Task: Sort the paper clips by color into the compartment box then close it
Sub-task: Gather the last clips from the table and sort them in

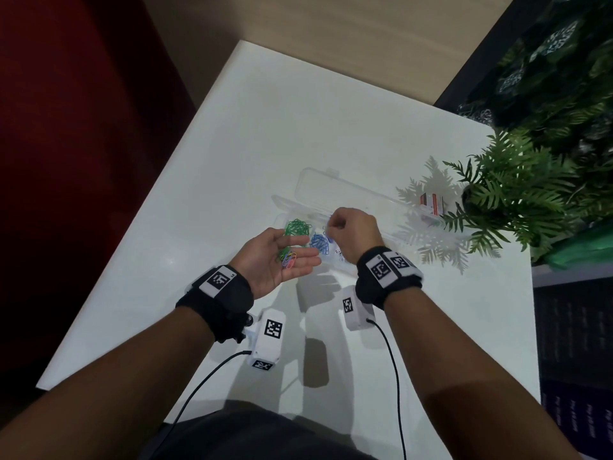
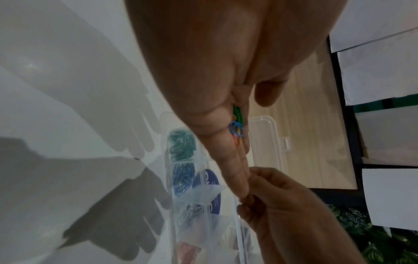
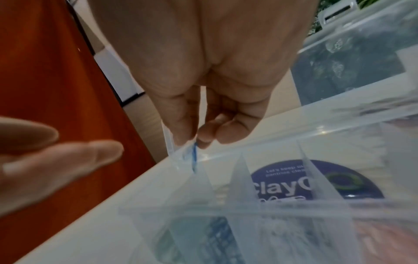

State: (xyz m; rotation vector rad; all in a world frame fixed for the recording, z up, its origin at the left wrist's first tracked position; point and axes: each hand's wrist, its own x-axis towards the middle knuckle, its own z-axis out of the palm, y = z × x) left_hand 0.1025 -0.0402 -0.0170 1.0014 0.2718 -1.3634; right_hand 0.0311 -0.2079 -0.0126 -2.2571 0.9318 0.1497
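Our left hand (image 1: pixel 280 260) lies palm up, fingers relaxed, cradling mixed paper clips (image 1: pixel 289 257). Our right hand (image 1: pixel 353 231) pinches a blue clip (image 3: pixel 193 157) over the open compartment box (image 1: pixel 282 207) on the worktop (image 1: pixel 298 127).

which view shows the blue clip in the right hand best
The right wrist view: the blue clip hangs pinched in the right hand above the box. In the head view fingers mostly hide it; the left wrist view hides it.
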